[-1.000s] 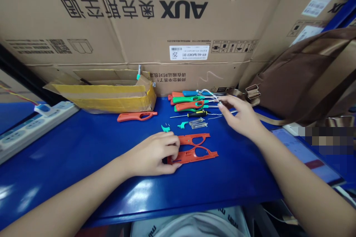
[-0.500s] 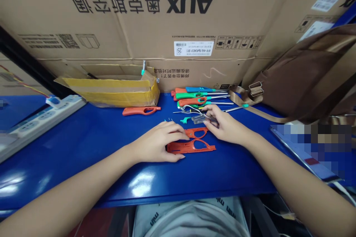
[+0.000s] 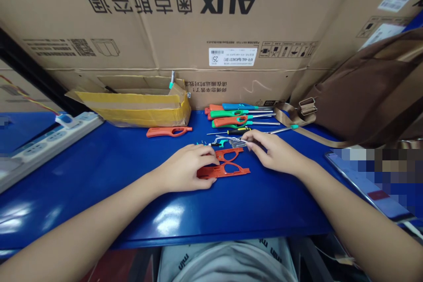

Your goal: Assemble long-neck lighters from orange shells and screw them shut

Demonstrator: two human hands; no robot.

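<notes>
My left hand (image 3: 187,168) is curled over the left ends of two orange lighter casing halves (image 3: 236,170), which lie side by side on the blue table. Its thumb rests along the near edge, and the fingers cover the rest. Thumb and forefinger of my right hand (image 3: 272,150) are pinched at the end of a thin white wire (image 3: 228,138). The wire runs left to a small black part (image 3: 216,144). A green trigger piece (image 3: 224,143) and a clear plastic fuel tank (image 3: 238,143) lie beside it. Just behind is a black-and-yellow screwdriver (image 3: 236,131).
Several coloured lighters (image 3: 231,114) are piled behind my hands. An orange casing (image 3: 168,131) lies before a yellow-taped cardboard box (image 3: 142,112). A power strip (image 3: 49,143) is at left; a brown bag (image 3: 357,83) and phone (image 3: 366,185) are at right.
My right hand has drawn slightly right, and the black part with its wires now lies farther left on the table. The orange halves have shifted a little left with my left hand.
</notes>
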